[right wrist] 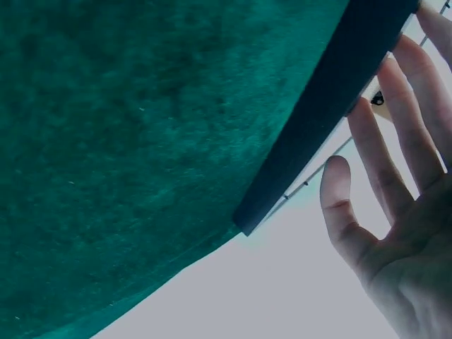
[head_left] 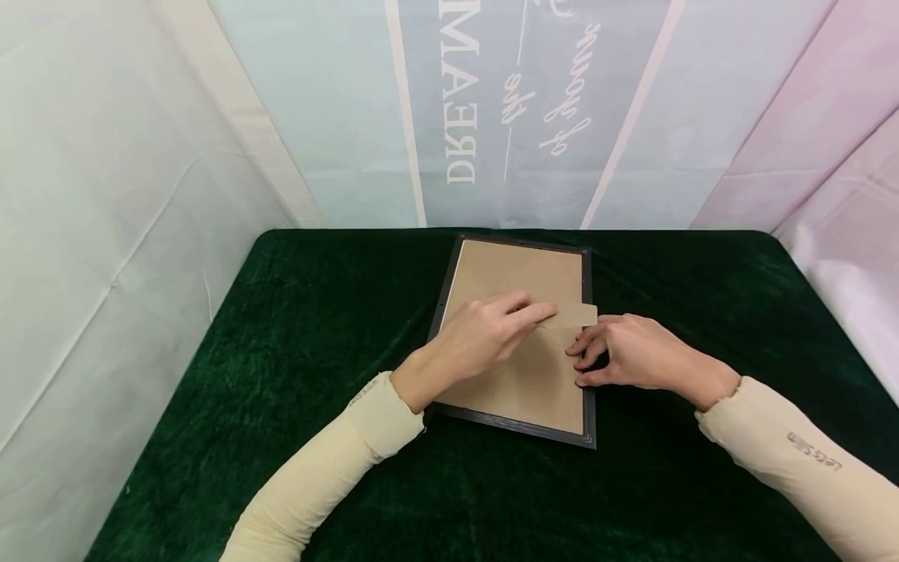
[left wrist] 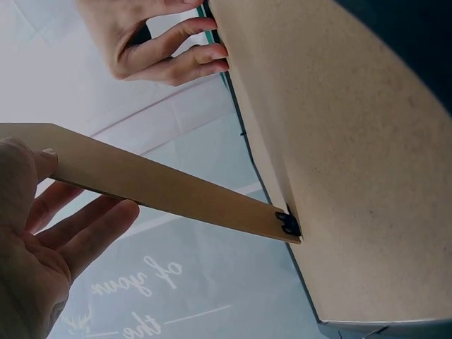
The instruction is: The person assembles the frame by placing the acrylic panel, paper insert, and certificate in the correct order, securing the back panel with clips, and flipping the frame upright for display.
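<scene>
A dark-rimmed picture frame (head_left: 588,421) lies back side up, its brown backing board (head_left: 523,269) showing. My left hand (head_left: 481,336) pinches the brown stand leg (head_left: 581,315) between thumb and fingers. The left wrist view shows that leg (left wrist: 169,183) raised off the board, joined to it at a small black hinge (left wrist: 288,223). At the frame's right side, my right hand (head_left: 635,351) rests its fingertips on the edge. From the right wrist view, its extended fingers (right wrist: 381,159) touch the dark rim (right wrist: 318,120), with the thumb apart from it.
Dark green velvet cloth (head_left: 281,328) covers the table under the frame. Behind the table hangs a pale blue backdrop (head_left: 351,117) with white lettering. White fabric (head_left: 105,195) hangs at the left, pinkish-white fabric (head_left: 843,195) at the right.
</scene>
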A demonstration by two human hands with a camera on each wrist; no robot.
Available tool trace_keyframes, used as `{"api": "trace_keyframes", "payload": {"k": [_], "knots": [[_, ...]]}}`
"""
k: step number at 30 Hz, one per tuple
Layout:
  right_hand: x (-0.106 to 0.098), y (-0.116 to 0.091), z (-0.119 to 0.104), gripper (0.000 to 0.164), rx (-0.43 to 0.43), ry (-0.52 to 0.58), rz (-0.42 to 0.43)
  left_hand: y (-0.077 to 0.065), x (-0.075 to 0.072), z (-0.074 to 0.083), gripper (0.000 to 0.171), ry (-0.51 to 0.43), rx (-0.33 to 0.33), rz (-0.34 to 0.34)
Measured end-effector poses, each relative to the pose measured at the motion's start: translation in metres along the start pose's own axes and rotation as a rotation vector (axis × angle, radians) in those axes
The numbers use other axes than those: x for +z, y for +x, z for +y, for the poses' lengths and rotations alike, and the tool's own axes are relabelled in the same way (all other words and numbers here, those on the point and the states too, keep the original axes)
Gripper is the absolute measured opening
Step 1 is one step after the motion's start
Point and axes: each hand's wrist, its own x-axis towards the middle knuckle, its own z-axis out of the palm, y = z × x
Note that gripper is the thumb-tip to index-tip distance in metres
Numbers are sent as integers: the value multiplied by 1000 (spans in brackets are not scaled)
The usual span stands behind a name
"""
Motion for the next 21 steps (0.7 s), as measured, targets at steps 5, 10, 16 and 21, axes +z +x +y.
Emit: {"api": "trace_keyframes", "payload": {"k": [5, 10, 16, 21], "knots": [[4, -5, 2, 15, 15, 39, 11, 1, -1, -2, 26, -31, -16, 14], [6, -7, 4, 15, 35, 68, 25, 5, -2, -5, 25, -50, -31, 46], [6, -6, 4, 15, 33, 63, 22, 8, -3, -9, 23, -70, -61, 91], [7, -7, 6, 14, 27, 63, 23, 12, -4, -13, 23, -96, -66, 97]]}}
